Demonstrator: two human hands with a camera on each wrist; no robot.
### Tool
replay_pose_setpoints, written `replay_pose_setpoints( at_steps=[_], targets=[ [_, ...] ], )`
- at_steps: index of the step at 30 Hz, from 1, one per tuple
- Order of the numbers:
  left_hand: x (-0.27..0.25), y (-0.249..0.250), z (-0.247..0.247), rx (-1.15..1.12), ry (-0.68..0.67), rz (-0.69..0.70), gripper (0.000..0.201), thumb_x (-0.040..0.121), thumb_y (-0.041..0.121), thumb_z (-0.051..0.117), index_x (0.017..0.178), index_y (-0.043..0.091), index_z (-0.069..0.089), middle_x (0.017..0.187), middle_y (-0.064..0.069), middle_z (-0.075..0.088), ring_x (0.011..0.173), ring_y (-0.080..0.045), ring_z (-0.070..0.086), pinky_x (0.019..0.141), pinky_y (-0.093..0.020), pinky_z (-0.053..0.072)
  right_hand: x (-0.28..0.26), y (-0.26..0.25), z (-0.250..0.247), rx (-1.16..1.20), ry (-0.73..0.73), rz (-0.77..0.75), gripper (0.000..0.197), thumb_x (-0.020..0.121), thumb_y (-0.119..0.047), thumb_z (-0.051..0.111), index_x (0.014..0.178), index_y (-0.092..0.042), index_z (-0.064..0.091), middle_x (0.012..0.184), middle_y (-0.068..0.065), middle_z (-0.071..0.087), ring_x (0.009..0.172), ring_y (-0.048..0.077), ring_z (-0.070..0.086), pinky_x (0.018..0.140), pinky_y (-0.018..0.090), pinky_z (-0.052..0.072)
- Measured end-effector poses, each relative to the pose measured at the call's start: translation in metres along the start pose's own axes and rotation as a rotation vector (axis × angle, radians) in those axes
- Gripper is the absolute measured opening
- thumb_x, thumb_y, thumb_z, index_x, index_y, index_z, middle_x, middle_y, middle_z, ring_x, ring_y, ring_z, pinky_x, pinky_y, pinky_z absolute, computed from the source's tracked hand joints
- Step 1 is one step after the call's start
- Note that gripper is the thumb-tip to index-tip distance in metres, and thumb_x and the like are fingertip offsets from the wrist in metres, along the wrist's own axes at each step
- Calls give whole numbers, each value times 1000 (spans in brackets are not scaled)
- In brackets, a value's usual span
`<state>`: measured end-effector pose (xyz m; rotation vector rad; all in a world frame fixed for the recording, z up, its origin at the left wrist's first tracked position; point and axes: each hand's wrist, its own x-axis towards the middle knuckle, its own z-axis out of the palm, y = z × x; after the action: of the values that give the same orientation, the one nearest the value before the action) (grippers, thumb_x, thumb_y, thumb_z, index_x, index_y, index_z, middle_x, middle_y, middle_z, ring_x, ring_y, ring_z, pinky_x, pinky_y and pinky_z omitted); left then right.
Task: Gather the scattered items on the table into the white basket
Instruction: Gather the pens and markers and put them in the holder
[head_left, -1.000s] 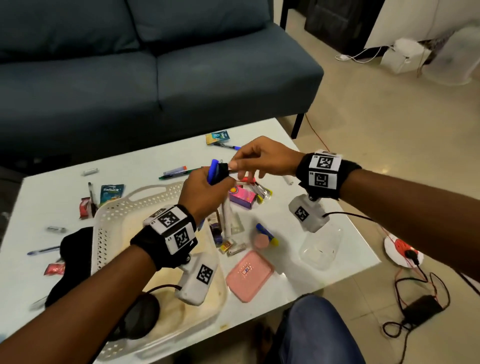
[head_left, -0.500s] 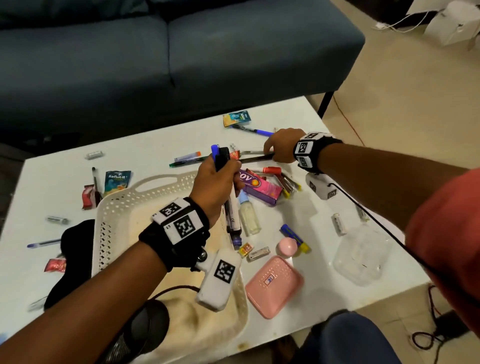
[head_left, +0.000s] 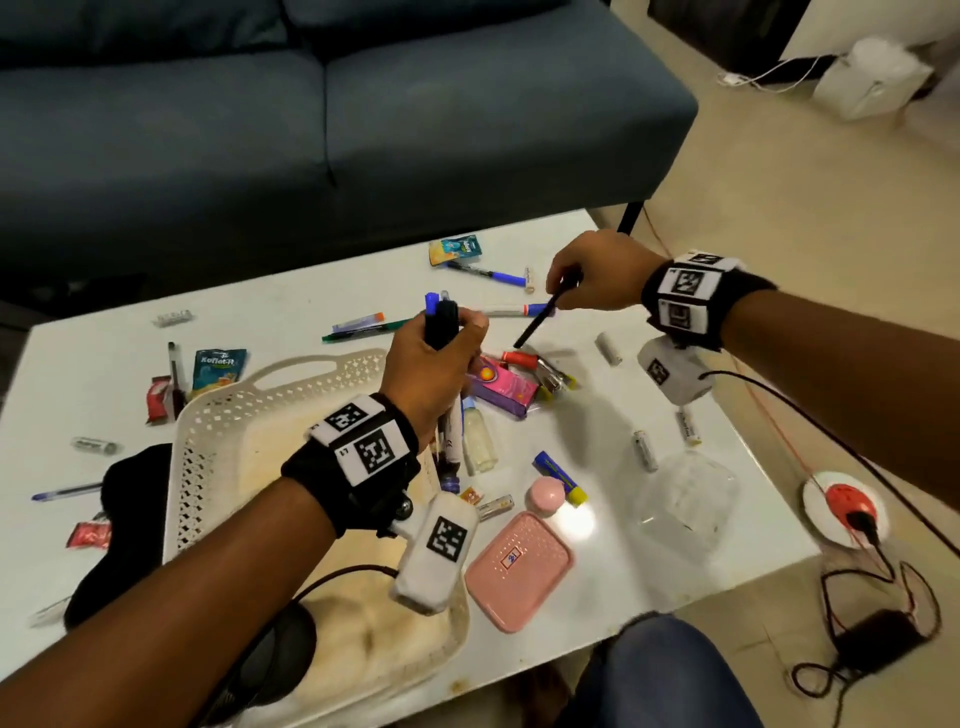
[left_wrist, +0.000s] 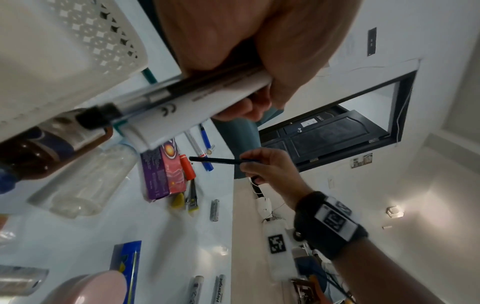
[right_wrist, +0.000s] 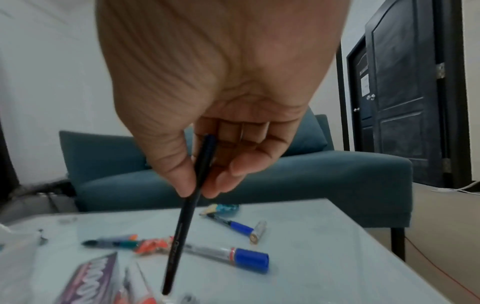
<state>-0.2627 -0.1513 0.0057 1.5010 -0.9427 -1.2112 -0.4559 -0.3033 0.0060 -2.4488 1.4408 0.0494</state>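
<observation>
The left hand (head_left: 434, 371) hides most of the markers (left_wrist: 182, 98) it grips, so their number cannot be told; only blue and black caps rise above the fist and the barrels hang below it, over the right rim of the basket (head_left: 218, 415). The basket's near end is covered by the left arm. The right hand (head_left: 597, 273) pinches a thin black pen (right_wrist: 185, 207) between thumb and fingertips, tip slanting down above the table (head_left: 701, 519), near its far right corner. Just under the tip lie a blue-capped marker (right_wrist: 228, 254), a red cap (head_left: 519, 358) and a purple box (head_left: 506, 389). Batteries, a clear bottle (head_left: 480, 439) and a pink case (head_left: 517, 569) lie scattered toward the near edge; a sofa (head_left: 311, 130) stands behind the table.
</observation>
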Motion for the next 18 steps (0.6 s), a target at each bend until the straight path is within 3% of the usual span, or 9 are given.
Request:
replay_pose_setpoints(
  at_steps=[3, 5, 9, 11, 13, 15, 18],
  targets=[
    [-8, 6, 9, 108, -47, 80, 18, 91, 24, 62, 108, 24, 67, 85, 2, 64, 67, -9, 57, 60, -22, 49, -38, -21, -25, 259, -7, -101, 20, 83, -21, 75, 102, -13, 75, 95, 1, 74, 82, 15, 68, 73, 21, 52],
    [-13, 9, 17, 176, -98, 125, 23, 91, 24, 62, 112, 19, 67, 88, 4, 66, 77, -13, 61, 71, -27, 51, -59, -39, -34, 420, -52, -186, 16, 81, -16, 77, 97, -16, 76, 90, 1, 76, 78, 14, 70, 74, 21, 57],
    [-25, 13, 25, 337, -169, 223, 8, 93, 21, 59, 97, 19, 66, 78, 7, 65, 73, -11, 60, 75, -31, 48, -77, -54, -34, 579, -99, -196, 18, 79, -9, 78, 94, -18, 77, 81, -3, 75, 69, 8, 67, 64, 15, 54],
    [-26, 14, 21, 310, -199, 204, 10, 94, 18, 57, 96, 24, 65, 79, 6, 67, 74, -15, 62, 76, -36, 50, -78, -51, -30, 656, -129, -167, 20, 81, -7, 75, 99, -16, 75, 79, -4, 75, 65, 5, 65, 55, 16, 49],
    [-23, 13, 16, 280, -215, 159, 14, 94, 15, 57, 96, 27, 63, 80, -1, 68, 77, -20, 63, 82, -42, 52, -72, -44, -25, 672, -160, -148, 22, 84, -7, 72, 102, -20, 72, 82, -3, 75, 69, 5, 67, 54, 16, 48],
    [-17, 10, 12, 223, -184, 97, 14, 93, 13, 57, 99, 22, 65, 81, -6, 66, 77, -22, 64, 85, -42, 54, -54, -35, -16, 598, -154, -111, 22, 86, -9, 70, 105, -19, 70, 87, 1, 75, 74, 11, 69, 61, 20, 54],
    [-6, 5, 8, 89, -116, -25, 21, 94, 10, 55, 113, 11, 64, 72, -3, 57, 60, -14, 55, 59, -26, 49, -11, -13, 9, 207, -63, -4, 26, 84, -22, 72, 110, -21, 70, 100, 3, 73, 89, 19, 66, 85, 37, 55]
  ],
)
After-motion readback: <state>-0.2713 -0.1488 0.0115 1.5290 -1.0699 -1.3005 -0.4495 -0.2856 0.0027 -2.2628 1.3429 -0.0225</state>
